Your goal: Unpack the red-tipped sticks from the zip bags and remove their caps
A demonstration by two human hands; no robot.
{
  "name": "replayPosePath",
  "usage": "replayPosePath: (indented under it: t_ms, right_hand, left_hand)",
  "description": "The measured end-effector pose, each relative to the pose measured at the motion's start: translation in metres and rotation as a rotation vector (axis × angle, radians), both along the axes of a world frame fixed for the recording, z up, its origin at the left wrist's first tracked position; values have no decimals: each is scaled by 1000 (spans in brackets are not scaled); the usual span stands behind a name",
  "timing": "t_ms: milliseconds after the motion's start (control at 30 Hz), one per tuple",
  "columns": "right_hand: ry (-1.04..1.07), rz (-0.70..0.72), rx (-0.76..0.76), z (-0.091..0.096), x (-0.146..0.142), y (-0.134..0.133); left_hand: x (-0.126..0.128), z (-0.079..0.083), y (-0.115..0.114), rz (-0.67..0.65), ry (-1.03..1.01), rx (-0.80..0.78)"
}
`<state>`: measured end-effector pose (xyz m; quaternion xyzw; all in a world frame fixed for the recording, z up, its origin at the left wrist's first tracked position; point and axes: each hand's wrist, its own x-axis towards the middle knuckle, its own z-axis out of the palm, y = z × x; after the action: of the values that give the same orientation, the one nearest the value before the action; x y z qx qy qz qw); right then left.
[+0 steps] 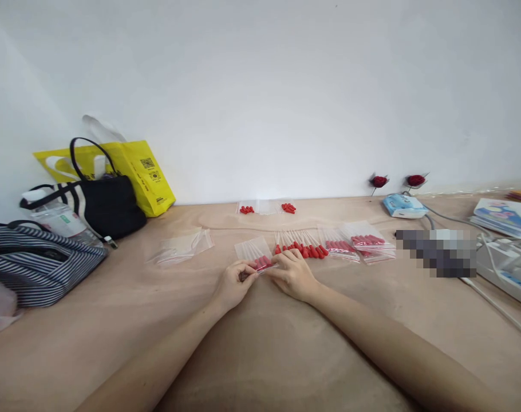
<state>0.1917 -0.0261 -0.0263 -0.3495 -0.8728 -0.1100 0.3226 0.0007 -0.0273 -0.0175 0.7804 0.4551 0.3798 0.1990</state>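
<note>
We judge the step in hand to be working along the mouth of a filled clear bag [263, 262], whose near edge lies right between our two hands, with red-bulbed, pale-stemmed pieces inside, bulbs toward us and stems pointing away. The next move, as we read it, calls for steady pressure along that edge while the bag stays flat and the bulbs stay clear of the fingers. Our left hand [238, 282] is closed in a pinch, thumb and finger together on the left end of the edge, with no gap that we can see. Our right hand [295, 276] is curled, thumb and fingers drawn in on the right end; how firmly it presses, we cannot tell. Just beyond the right hand's knuckles lie loose red-bulbed pieces [306, 250]; farther right of that grip are more filled bags [367, 247], and left of the left hand, flat empty bags [183, 247].
</note>
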Motion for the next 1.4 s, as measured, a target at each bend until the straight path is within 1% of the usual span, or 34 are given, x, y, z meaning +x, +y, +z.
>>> replayPosePath:
  t_ms: [167,333,400,533,633,767,867,1033,1133,1233,1300,1400]
  right_hand:
    - [57,-6,-55,-3,-7,9]
    - [77,-12,-41,-6,-9,12]
    - [62,-13,-35,-6,-8,11]
    - [45,-16,-23,-5,-6,9]
    - [57,5,-44,-6,-5,10]
    - [120,66,-128,-7,-5,13]
    - [147,108,-183,-7,-5,16]
    - [162,91,-278,-2,-6,15]
    - [150,97,-291,1,-8,11]
    - [141,120,-272,1,-10,6]
    - [143,115,-255,0,-8,4]
    - [139,114,-265,0,-2,3]
  left_hand:
    - [4,1,0,20,-14,23]
    - [5,0,5,12,-12,20]
    - [5,0,6,-15,9,26]
    - [4,4,8,-132,91,55]
    - [4,5,10,-164,101,51]
    - [6,3,13,-146,63,12]
    - [10,1,11,-122,82,10]
    - [14,-4,9,-95,109,57]
    - [12,-8,12,-31,111,64]
    - [9,-9,13,28,103,13]
    - [7,-6,10,16,99,-6]
    - [1,3,7,-39,130,22]
